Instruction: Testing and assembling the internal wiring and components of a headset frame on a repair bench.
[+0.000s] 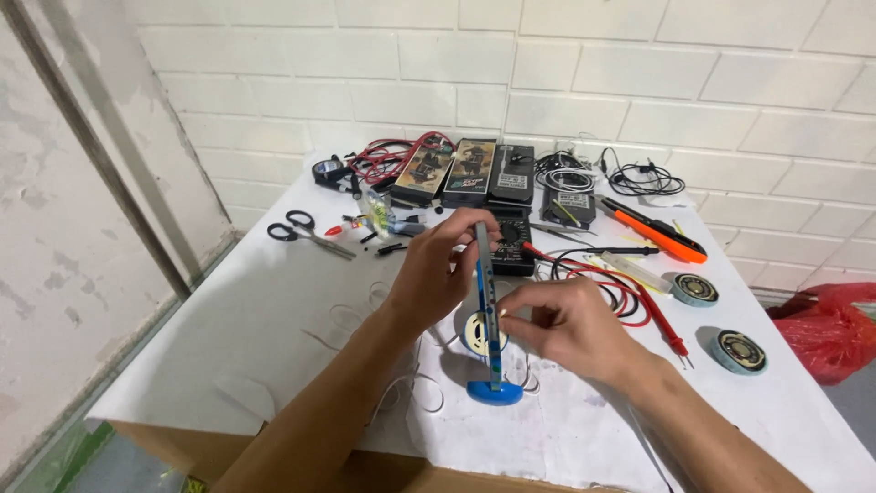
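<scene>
A: Dead centre of the counter stands a blue stand, its thin upright strip rising off a rounded blue base. Both hands are on it.

B: The left hand comes in from seven o'clock, fingers curled and pinching the strip near its top. The thumb sits on the near side, the other fingers wrap the far side.

A: And the right hand, reaching in from five o'clock, has thumb and forefinger pressed together on the strip at mid-height. Just left of those fingers sits a small spool of pale wire, against the upright.

B: Is the spool fixed on the stand? I cannot tell; it touches or overlaps the strip from here.

A: Around the base, loose loops of thin white wire lie on the white cover.

B: At twelve o'clock from the hands, a black multimeter, with red test leads trailing toward three o'clock.

A: Further out at two o'clock, an orange-and-black tool. At three and four o'clock, two round bearings lie flat, well apart from the stand.

B: Black scissors at ten o'clock, and dark boxes along the back edge by the white brick wall.
</scene>
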